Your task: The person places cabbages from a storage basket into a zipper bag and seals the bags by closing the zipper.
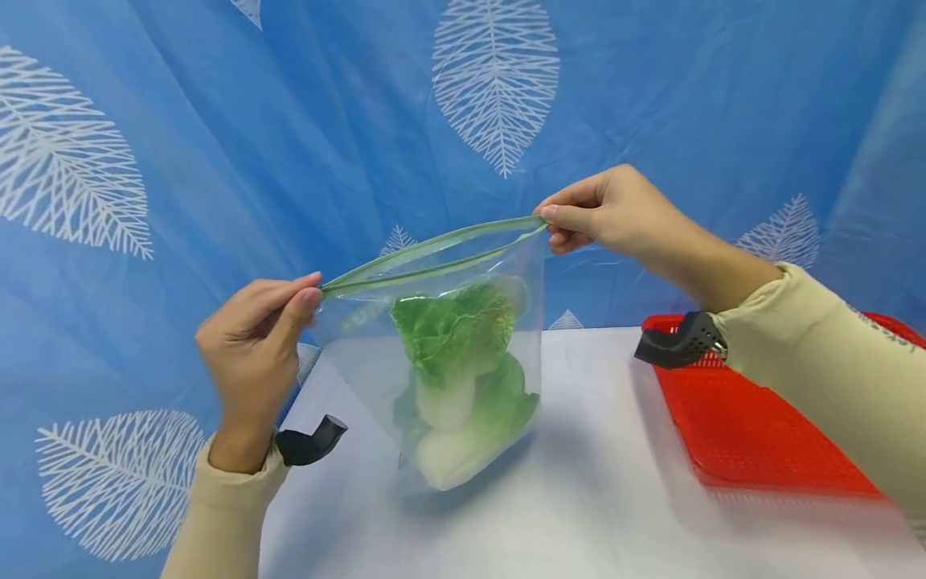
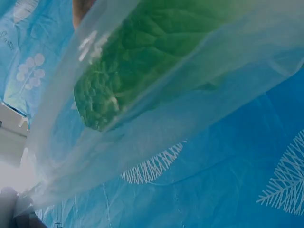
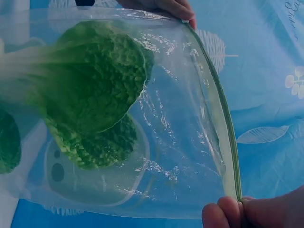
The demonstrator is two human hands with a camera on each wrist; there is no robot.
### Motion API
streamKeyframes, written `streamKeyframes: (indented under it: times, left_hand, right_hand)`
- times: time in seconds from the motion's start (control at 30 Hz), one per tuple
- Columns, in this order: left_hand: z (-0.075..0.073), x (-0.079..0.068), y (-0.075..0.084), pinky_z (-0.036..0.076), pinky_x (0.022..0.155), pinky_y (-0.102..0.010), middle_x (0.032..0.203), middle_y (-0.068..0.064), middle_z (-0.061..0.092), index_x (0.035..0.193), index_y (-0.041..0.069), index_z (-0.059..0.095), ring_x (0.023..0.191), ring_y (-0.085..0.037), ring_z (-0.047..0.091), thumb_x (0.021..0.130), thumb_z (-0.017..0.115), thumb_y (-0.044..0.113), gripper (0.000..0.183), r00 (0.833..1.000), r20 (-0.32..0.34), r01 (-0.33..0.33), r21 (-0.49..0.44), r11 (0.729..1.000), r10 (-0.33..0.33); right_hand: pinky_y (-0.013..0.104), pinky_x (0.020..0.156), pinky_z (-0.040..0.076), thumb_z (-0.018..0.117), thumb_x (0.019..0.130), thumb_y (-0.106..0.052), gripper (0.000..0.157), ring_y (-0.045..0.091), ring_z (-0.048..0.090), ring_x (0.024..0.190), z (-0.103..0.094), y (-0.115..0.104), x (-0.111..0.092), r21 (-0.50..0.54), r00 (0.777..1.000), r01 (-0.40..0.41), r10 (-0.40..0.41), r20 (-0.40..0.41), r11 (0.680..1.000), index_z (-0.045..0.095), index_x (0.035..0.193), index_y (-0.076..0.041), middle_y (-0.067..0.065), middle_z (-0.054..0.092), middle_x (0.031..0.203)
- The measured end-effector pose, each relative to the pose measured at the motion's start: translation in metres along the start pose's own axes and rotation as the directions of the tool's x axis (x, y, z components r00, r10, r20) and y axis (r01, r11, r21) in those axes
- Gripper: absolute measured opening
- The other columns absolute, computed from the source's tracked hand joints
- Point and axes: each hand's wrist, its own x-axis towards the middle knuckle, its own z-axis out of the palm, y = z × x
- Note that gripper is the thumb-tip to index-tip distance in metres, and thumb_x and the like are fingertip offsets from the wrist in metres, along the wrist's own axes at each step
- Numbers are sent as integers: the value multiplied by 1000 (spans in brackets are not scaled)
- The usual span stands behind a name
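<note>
A clear zip bag [image 1: 434, 244] with a green zipper strip hangs between the two hands. Its mouth gapes a little, with the two strips apart in the middle. Inside, green leafy vegetables [image 1: 452, 330] with white stems, looking like bok choy, lie toward the bottom. At the left end of the strip, my left hand [image 1: 253, 338] pinches the corner between thumb and index finger. My right hand [image 1: 615, 213] pinches the opposite corner, held higher. The right wrist view shows the leaves [image 3: 99, 76] through the plastic. Whether the bag's bottom touches the table cannot be told.
To the right, a red plastic basket [image 1: 767, 434] sits on the white table [image 1: 593, 515], partly behind the right sleeve. A blue curtain [image 1: 325, 121] with white leaf prints hangs behind the table and along the left.
</note>
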Motion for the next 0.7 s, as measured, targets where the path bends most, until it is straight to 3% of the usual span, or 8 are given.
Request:
streamKeyframes:
  times: [0.23,0.33,0.43,0.57,0.63,0.7]
  left_hand:
    - [-19,5,-1,52,65,-19,87,-14,73,101,-10,78,69,-10,65,85,76,-10,16,999,46,1,81,997,-5]
    - [-25,11,-2,46,65,-15,88,-17,74,101,-4,80,73,-8,65,86,78,-4,15,995,58,-87,186,979,78]
    - [-30,21,-4,42,67,-14,86,-22,74,100,-1,81,71,-19,66,88,80,8,14,978,31,-205,290,935,205]
    - [-30,23,2,45,75,-12,80,-22,72,95,1,83,63,-40,62,90,79,23,23,927,-26,-336,384,860,374]
    - [-24,12,9,50,71,-17,75,-20,71,92,2,83,58,-40,61,92,78,25,24,891,-18,-411,391,823,453]
    - [-14,-5,18,54,63,-23,72,-19,69,90,0,82,54,-35,60,94,76,21,23,841,43,-518,354,779,540]
  right_hand:
    - [36,83,60,69,99,-13,33,18,73,81,24,18,19,164,999,18,-23,28,986,69,125,8,9,71,86]
    - [37,83,60,68,99,-13,31,17,72,79,42,27,33,254,999,44,-40,-23,966,70,123,7,10,71,88]
    - [37,82,60,67,99,-9,28,16,72,77,67,34,52,374,989,135,-100,-112,918,71,121,8,13,70,89]
    - [38,83,60,66,99,-5,26,17,71,76,101,43,73,504,973,225,-167,-158,834,70,119,11,14,70,87]
    - [38,85,59,65,99,-5,25,18,71,78,110,52,76,524,982,190,-150,-118,830,70,119,10,12,70,89]
    - [39,87,59,65,100,-6,26,19,70,81,114,66,76,515,994,107,-98,-46,850,70,120,9,13,70,92]
